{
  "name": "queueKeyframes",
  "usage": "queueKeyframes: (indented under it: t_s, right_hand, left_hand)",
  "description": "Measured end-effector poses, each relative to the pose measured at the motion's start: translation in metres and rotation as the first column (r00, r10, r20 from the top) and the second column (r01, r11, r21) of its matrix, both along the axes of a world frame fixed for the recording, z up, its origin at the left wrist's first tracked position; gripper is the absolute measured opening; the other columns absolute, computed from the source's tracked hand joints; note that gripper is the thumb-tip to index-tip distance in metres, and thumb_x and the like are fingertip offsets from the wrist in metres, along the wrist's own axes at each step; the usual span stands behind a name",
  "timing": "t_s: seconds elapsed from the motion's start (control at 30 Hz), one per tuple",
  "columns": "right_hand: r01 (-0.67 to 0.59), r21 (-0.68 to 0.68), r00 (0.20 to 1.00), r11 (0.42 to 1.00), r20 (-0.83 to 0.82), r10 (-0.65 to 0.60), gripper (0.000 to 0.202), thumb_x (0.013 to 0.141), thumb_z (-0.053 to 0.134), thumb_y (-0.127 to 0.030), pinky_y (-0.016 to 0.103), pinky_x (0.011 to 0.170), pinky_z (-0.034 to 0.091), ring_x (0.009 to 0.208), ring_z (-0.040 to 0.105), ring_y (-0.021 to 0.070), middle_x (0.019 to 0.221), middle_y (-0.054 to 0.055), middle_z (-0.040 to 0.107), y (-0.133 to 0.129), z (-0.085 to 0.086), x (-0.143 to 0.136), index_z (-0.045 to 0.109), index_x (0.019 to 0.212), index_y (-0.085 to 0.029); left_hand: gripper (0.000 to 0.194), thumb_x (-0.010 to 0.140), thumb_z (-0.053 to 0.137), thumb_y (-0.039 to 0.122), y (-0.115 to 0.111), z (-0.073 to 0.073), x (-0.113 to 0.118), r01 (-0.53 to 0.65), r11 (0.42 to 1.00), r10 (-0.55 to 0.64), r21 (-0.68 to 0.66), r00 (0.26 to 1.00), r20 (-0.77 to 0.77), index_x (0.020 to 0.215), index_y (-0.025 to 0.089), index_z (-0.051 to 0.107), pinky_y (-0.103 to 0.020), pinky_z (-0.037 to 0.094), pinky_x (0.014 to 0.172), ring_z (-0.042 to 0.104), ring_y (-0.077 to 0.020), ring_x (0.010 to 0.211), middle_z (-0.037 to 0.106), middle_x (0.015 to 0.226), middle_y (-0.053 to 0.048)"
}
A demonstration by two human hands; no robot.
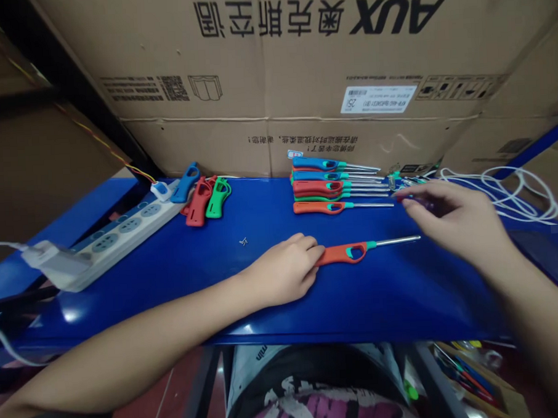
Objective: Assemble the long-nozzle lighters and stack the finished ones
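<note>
Midway between the front and back edges of the blue table (380, 309), the orange lighter (337, 255) was gripped by the left hand (288, 267); a dark-red item (404, 198) was pinched by the right hand (462, 219). Small metal bits (243, 241) could have been scattered by a forearm sweep.
</note>
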State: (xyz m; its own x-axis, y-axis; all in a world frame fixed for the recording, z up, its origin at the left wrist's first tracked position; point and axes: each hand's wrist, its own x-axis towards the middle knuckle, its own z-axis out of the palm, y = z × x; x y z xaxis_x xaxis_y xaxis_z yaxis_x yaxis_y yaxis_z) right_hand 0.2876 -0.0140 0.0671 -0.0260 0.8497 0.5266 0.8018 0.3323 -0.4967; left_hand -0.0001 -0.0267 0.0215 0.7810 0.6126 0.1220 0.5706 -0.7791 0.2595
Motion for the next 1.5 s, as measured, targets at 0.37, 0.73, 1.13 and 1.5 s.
queueKeyframes:
  t_s: [0.37,0.73,1.13,1.5]
  right_hand:
    - [-0.623,-0.220,0.708,0.751,-0.566,0.422,0.029,0.086,0.068,-0.048,0.032,0.070,0.057,0.077,0.070,0.0177,0.090,0.006,0.076,0.026,-0.037,-0.124,0.073,0.091,-0.019]
    - [-0.744,-0.258,0.618,0.617,-0.617,0.488,0.028,0.088,0.068,-0.044,0.039,0.090,0.057,0.094,0.073,0.0200,0.103,0.007,0.077,0.043,-0.056,-0.153,0.074,0.100,-0.020]
    - [-0.555,-0.142,0.640,0.819,-0.702,0.312,0.033,0.085,0.068,-0.052,0.030,0.073,0.055,0.074,0.066,0.0149,0.084,0.004,0.073,0.049,-0.047,-0.133,0.073,0.087,-0.020]
    - [-0.409,-0.149,0.448,0.900,-0.892,0.056,0.015,0.082,0.064,-0.032,0.024,0.050,0.041,0.055,0.046,0.0108,0.063,-0.002,0.048,0.044,-0.039,-0.075,0.062,0.074,-0.020]
  left_hand:
    - [0.024,0.094,0.057,0.022,-0.004,-0.008,0.002,0.056,0.998,-0.057,0.018,0.995,0.077,0.114,0.011,0.066,-0.042,0.052,0.099,0.062,-0.0282,0.110,0.069,0.113,-0.015]
    - [0.034,0.088,0.063,0.017,0.000,-0.010,0.001,0.045,0.995,-0.026,-0.094,0.980,0.195,0.121,0.011,0.067,-0.044,0.056,0.097,0.067,-0.0314,0.113,0.070,0.122,-0.018]
    - [0.020,0.090,0.061,0.018,0.010,-0.014,0.000,0.052,0.996,-0.037,-0.069,0.977,0.212,0.107,0.013,0.071,-0.043,0.053,0.095,0.066,-0.0273,0.100,0.074,0.106,-0.013]
    - [0.038,0.084,0.072,0.018,0.021,-0.027,0.000,-0.051,0.985,0.114,-0.163,0.906,0.407,0.121,0.014,0.069,-0.039,0.054,0.097,0.068,-0.0237,0.108,0.074,0.116,-0.011]
